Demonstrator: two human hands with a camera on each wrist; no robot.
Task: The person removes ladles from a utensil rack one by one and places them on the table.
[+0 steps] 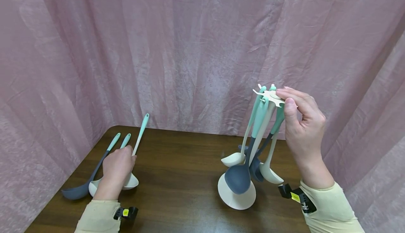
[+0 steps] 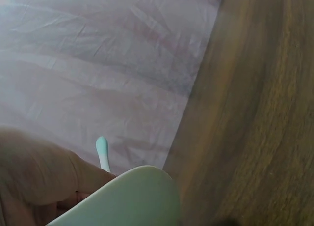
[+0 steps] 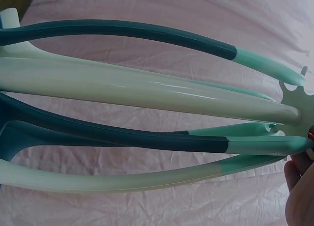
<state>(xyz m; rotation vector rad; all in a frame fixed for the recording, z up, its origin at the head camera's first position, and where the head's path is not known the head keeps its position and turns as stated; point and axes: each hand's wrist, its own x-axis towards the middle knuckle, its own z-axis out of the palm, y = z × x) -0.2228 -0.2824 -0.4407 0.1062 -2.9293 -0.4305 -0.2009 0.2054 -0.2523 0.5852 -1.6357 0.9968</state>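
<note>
My left hand (image 1: 117, 165) is at the left of the table, its fingers curled round a white spoon (image 1: 131, 182) with a mint handle. The spoon's middle is hidden behind the hand; its broad rounded head (image 2: 135, 199) shows large in the left wrist view. Beside that hand lie a dark blue ladle (image 1: 77, 191) and another white utensil (image 1: 94, 187), both mint-handled. On the right, my right hand (image 1: 304, 124) pinches the top of a white utensil rack (image 1: 261, 132) between thumb and fingers. Several dark blue and white utensils hang from its hooks, including a dark ladle (image 1: 238, 179) in front.
The rack's round white base (image 1: 237, 204) stands on the brown wooden table (image 1: 177, 176). Pink curtains (image 1: 196, 57) hang close behind the table and along both sides.
</note>
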